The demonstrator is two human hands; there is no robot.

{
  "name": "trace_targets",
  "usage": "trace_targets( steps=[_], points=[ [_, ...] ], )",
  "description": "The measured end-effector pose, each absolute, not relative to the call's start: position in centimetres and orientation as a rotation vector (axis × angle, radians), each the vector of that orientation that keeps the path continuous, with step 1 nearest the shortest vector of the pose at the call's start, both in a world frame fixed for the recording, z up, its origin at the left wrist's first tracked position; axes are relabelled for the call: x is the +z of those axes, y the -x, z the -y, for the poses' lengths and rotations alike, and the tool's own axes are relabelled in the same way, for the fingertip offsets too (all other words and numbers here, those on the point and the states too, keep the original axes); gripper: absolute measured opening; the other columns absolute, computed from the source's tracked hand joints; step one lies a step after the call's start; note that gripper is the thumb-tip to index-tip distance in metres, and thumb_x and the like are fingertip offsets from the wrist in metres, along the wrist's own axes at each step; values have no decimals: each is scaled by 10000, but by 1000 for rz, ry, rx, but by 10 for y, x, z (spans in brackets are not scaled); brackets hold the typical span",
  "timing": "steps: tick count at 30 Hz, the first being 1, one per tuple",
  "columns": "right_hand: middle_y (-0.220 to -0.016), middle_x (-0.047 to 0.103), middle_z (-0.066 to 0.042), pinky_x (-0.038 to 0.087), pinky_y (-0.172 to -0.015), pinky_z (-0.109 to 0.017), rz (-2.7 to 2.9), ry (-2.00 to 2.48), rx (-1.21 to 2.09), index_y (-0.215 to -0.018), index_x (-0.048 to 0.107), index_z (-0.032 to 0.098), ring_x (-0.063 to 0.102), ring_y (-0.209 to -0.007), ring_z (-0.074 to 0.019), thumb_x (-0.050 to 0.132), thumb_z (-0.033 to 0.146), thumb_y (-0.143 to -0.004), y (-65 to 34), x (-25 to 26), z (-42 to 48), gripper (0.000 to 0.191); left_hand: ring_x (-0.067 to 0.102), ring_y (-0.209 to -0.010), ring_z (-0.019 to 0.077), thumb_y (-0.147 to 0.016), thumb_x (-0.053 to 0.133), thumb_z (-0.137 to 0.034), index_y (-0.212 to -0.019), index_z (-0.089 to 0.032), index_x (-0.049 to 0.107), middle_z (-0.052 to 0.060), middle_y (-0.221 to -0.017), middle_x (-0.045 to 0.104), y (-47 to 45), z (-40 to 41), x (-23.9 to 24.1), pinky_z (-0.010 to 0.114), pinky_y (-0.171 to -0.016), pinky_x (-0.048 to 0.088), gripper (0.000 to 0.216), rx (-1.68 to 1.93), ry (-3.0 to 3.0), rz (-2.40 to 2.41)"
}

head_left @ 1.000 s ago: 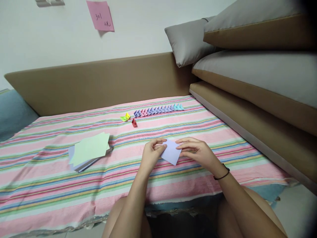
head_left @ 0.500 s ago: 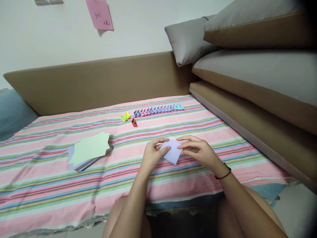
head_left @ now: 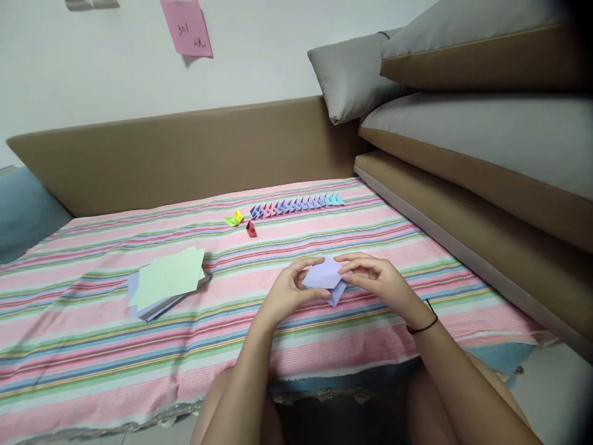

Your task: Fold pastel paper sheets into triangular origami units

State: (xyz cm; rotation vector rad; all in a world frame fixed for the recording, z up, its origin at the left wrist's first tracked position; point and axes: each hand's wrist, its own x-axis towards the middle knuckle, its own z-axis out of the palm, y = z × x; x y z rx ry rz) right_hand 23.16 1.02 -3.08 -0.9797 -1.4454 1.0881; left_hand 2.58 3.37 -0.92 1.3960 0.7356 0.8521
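A folded sheet of lavender origami paper [head_left: 324, 273] is held just above the striped cloth, with one layer partly lifted and a pointed flap showing beneath it. My left hand [head_left: 293, 287] grips its left side, thumb along the lower edge and fingers at the top left corner. On the right side, my right hand [head_left: 377, 278] pinches the paper's edge between thumb and fingers; a thin black band circles that wrist. Part of the paper is hidden behind the fingers.
A stack of coloured paper [head_left: 169, 278], light green on top, lies to the left. Farther back stand a row of small folded paper pieces [head_left: 296, 204], a yellow-green piece [head_left: 234, 218] and a red piece [head_left: 251, 228]. Large cushions [head_left: 477, 148] are piled along the right.
The lavender paper has gone from a flat diamond to a partly opened fold. My left thumb has slid down to its lower edge, and both hands have shifted slightly right.
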Motion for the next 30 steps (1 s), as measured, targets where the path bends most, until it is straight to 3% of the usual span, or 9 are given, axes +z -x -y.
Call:
trace_targets(
  steps=[2, 6, 9, 12, 14, 19, 23, 30],
  points=[
    [-1104, 613, -104, 548, -803, -369, 1414, 990, 1085, -765, 719, 199, 581, -1048, -251, 717, 347, -713, -231, -30, -11, 157, 569, -1089, 261, -511, 821, -133, -1115, -175, 615, 137, -1273, 558, -27, -34, -11, 324, -845, 482, 639, 854, -1426, -719],
    [-1081, 629, -103, 535, -815, -379, 1391, 993, 1047, -751, 711, 201, 582, -1048, -255, 683, 379, -745, -232, -29, -11, 181, 590, -1064, 259, -618, 765, -183, -1053, -159, 641, 133, -1213, 597, -30, -34, -14, 359, -868, 484, 452, 932, -1437, -763],
    [-1211, 558, -93, 509, -875, -379, 1513, 930, 1034, -893, 711, 238, 517, -1157, -261, 714, 352, -722, -232, -29, -10, 205, 580, -1084, 263, -642, 744, -181, -1018, -160, 662, 129, -1192, 606, -31, -34, -14, 357, -887, 477, 385, 1024, -1481, -786],
    [-1348, 438, -74, 457, -957, -381, 1704, 899, 959, -1044, 676, 285, 418, -1260, -264, 771, 276, -663, -230, -29, -8, 393, 583, -1079, 251, -644, 741, -159, -1047, -176, 659, 124, -1191, 596, -31, -34, -13, 340, -887, 479, 411, 1049, -1563, -758],
    [-1348, 433, -66, 434, -978, -383, 1764, 933, 881, -1024, 686, 293, 411, -1264, -254, 725, 247, -718, -228, -29, -8, 312, 579, -1086, 242, -643, 746, -151, -1074, -191, 649, 117, -1196, 585, -32, -33, -13, 330, -889, 481, 443, 1039, -1611, -727],
    [-1248, 511, -73, 442, -944, -355, 1715, 947, 836, -895, 727, 270, 474, -1200, -238, 641, 269, -802, -228, -31, -9, 127, 557, -1121, 249, -625, 770, -161, -1072, -208, 650, 105, -1223, 566, -33, -31, -14, 335, -888, 494, 466, 1019, -1606, -691],
    [-1120, 575, -83, 462, -896, -337, 1619, 942, 890, -829, 722, 229, 536, -1105, -232, 677, 316, -770, -227, -31, -10, 114, 603, -1042, 238, -685, 733, -231, -1024, -182, 670, 110, -1177, 606, -35, -30, -15, 341, -847, 523, 348, 1042, -1517, -695],
    [-846, 632, -36, 498, -672, -291, 1307, 962, 1046, -803, 647, 207, 607, -786, -185, 715, 369, -717, -220, -30, -7, 195, 646, -859, 184, -694, 722, -265, -920, -155, 682, 76, -968, 678, -39, -29, -14, 280, -743, 539, 255, 1080, -1417, -723]
  ],
)
